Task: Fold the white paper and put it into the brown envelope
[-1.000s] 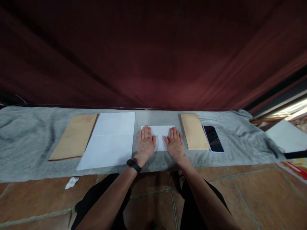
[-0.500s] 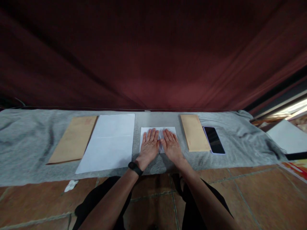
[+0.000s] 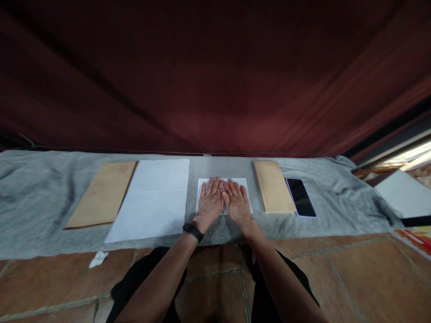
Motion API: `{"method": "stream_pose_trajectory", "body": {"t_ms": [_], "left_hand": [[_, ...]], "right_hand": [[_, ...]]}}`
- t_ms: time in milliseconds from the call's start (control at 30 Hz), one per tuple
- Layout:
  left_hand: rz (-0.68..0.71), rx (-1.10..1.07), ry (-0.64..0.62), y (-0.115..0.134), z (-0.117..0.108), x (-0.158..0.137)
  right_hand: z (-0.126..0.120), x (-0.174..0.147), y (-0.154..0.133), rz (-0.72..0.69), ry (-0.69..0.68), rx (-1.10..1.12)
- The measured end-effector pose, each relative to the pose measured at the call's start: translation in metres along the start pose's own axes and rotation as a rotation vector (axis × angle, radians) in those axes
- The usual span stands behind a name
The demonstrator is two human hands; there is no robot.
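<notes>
Both palms lie flat on a small white sheet of paper (image 3: 248, 194), which looks folded, on the grey cloth. My left hand (image 3: 210, 202) covers its left part, fingers stretched out and pointing away from me. Over the right part rests my right hand (image 3: 236, 202), also open, its thumb touching the left one. The hands hide most of the paper between them. To the left is a larger white sheet (image 3: 153, 202) with a faint crease across it. A brown envelope (image 3: 273, 186) lies right of my right hand.
Farther left, another brown envelope (image 3: 101, 195) lies partly beside the large sheet. A phone (image 3: 301, 197) with a dark screen touches the right envelope. Grey cloth (image 3: 346, 197) covers the long surface. Behind hangs a dark red curtain (image 3: 215, 89). A crumpled white scrap (image 3: 98, 259) is on the tiled floor.
My right hand has slid left toward my left hand, showing more of the paper's right edge. My left hand has shifted slightly right and away from me.
</notes>
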State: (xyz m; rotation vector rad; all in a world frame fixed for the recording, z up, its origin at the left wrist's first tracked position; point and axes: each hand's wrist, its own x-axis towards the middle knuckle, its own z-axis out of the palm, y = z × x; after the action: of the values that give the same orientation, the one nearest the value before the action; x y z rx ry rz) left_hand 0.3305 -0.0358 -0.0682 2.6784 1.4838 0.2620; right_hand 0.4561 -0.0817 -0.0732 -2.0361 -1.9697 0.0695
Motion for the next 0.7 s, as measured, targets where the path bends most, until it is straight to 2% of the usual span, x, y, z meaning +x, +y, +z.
{"method": "stream_pose_trajectory", "body": {"t_ms": [200,700], "left_hand": [[-0.060,0.004,0.031,-0.001,-0.001,0.000],[-0.182,0.054,0.067,-0.007,0.001,-0.012]], "right_hand": [[0.001,0.000,0.006,0.045,0.034,-0.060],[0.011,-0.012,0.023,0.094,0.227,-0.104]]}}
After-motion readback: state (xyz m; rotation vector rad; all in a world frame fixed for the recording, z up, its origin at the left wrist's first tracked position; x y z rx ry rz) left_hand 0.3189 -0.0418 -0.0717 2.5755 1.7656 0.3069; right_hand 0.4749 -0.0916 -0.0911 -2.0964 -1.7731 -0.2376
